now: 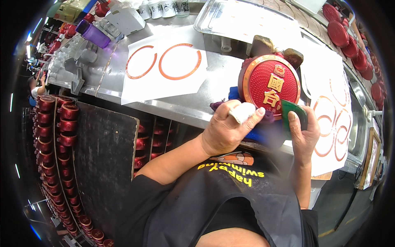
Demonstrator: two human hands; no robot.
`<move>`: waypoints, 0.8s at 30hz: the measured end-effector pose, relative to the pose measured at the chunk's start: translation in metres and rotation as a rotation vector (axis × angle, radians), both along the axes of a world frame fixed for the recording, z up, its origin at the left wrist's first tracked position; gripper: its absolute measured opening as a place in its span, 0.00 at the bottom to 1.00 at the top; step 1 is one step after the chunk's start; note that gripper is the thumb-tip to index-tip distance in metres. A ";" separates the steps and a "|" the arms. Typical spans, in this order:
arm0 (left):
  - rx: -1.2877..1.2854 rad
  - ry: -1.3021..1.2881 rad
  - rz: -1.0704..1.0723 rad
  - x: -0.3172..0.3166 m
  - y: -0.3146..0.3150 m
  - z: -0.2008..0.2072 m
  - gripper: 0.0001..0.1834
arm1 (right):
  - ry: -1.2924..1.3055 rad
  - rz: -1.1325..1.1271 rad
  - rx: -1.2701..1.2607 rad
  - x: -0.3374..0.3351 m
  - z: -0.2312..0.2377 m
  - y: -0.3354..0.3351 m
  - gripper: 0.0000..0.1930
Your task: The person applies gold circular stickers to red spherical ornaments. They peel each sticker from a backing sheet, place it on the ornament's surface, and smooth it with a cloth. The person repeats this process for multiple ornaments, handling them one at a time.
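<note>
A round red bottle point(263, 82) with raised dots, gold raised characters and an orange-gold ring strip along its rim leans before me on the bench. My left hand point(226, 127) is curled at its lower left. Something white point(242, 113) shows at its index finger, a wrapping or a small roll; I cannot tell which. Dark purple cloth point(268, 116) lies under the bottle's lower edge, over blue material point(252, 133). Between thumb and fingers, my right hand point(304, 132) pinches a flat green scraper point(293, 113), its edge by the bottle's lower right rim.
White sheets with orange ring strips lie left point(181, 84) and right point(314, 158) of the bottle. Behind it stands a metal tray point(205, 24). A purple bottle point(94, 35) is at the back left. Racks of red bottles point(45, 136) stand left, beside a dark board point(105, 152).
</note>
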State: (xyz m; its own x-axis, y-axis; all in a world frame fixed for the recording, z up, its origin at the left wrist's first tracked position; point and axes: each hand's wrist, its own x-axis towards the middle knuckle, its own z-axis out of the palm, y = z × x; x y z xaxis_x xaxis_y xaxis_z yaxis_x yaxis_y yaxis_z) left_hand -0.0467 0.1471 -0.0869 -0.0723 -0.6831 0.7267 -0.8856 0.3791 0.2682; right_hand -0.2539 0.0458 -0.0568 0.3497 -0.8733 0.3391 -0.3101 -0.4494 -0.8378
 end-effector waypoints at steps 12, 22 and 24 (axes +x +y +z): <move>0.144 0.341 -0.060 0.047 -0.085 0.048 0.14 | -0.085 -0.054 0.147 -0.026 -0.011 -0.007 0.10; 0.277 -0.290 -0.370 0.008 -0.161 0.087 0.09 | -0.166 -0.148 0.149 -0.052 -0.013 -0.018 0.08; 0.208 -0.412 -0.425 -0.008 -0.149 0.085 0.08 | -0.174 -0.150 0.126 -0.054 -0.011 -0.017 0.07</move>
